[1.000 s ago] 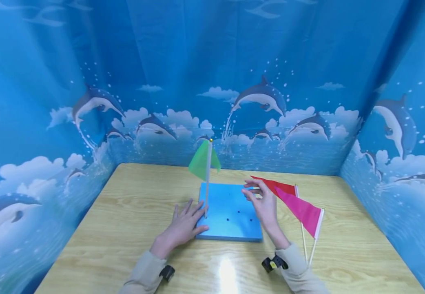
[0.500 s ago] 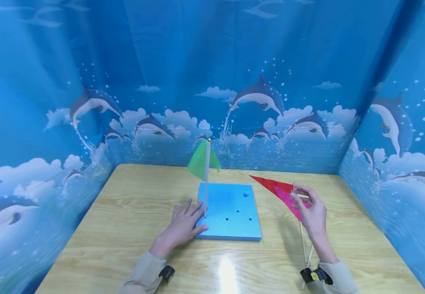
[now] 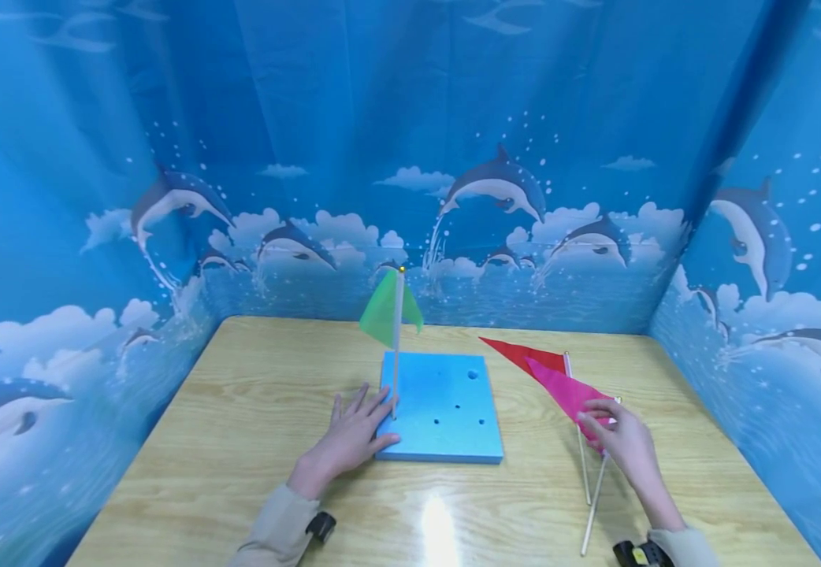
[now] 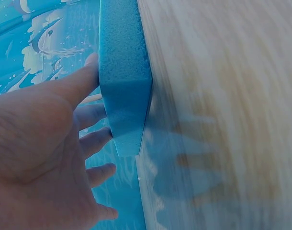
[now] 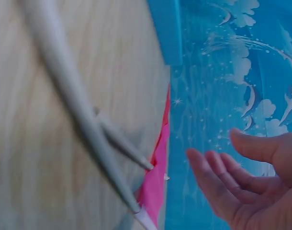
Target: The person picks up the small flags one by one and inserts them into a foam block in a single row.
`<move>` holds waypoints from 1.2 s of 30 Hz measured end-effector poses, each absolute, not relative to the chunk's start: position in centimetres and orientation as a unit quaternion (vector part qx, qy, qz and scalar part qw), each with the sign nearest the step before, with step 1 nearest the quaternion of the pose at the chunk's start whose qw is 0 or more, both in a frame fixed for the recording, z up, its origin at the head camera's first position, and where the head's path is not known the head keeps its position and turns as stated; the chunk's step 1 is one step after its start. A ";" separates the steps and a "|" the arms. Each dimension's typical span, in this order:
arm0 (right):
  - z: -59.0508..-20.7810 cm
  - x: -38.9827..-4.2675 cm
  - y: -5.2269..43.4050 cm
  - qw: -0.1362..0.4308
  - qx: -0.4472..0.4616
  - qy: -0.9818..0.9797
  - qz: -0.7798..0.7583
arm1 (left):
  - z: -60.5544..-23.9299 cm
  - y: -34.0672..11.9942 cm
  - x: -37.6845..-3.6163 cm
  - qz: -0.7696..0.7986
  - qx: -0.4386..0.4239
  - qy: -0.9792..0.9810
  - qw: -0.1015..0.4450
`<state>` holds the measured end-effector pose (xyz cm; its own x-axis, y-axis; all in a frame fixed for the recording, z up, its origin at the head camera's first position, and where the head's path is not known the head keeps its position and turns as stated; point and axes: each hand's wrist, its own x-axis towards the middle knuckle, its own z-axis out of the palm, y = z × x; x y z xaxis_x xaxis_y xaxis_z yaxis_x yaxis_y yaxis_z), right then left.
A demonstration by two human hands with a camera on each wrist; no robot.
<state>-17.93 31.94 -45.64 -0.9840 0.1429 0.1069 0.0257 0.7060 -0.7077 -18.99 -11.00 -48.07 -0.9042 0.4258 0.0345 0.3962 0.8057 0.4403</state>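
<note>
A blue foam block (image 3: 446,417) with several holes lies in the middle of the wooden table (image 3: 240,441). A green flag (image 3: 382,315) on a white pole stands upright in its left side. My left hand (image 3: 351,431) lies flat on the table against the block's left edge (image 4: 124,72), fingers straight (image 4: 93,143). A pink flag (image 3: 566,391) and a red flag (image 3: 520,353) lie to the right of the block, their sticks (image 3: 584,468) crossing. My right hand (image 3: 616,433) is over the pink flag's wide end with relaxed fingers (image 5: 218,184), gripping nothing; the pink cloth (image 5: 153,187) lies just beside them.
Blue dolphin-print curtains (image 3: 410,157) close in the table at the back and both sides. The two flag sticks (image 5: 74,105) reach toward the table's front right. Bare wood shows left of the block and along the front edge.
My right hand has gone from above the block rightward, then down and nearer over the pink flag. The left hand, the block and the green flag have stayed put.
</note>
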 end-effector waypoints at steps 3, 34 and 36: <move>-45.9 -18.0 32.4 0.023 -0.054 -0.927 0.372 | -48.1 -11.0 -19.0 0.224 0.216 0.950 0.034; -47.0 -18.7 31.2 -0.032 -0.009 -0.977 0.212 | -47.9 -11.1 -18.9 0.225 0.215 0.950 0.037; -47.0 -18.7 31.2 -0.030 -0.011 -0.976 0.214 | -47.9 -11.0 -18.9 0.223 0.214 0.950 0.038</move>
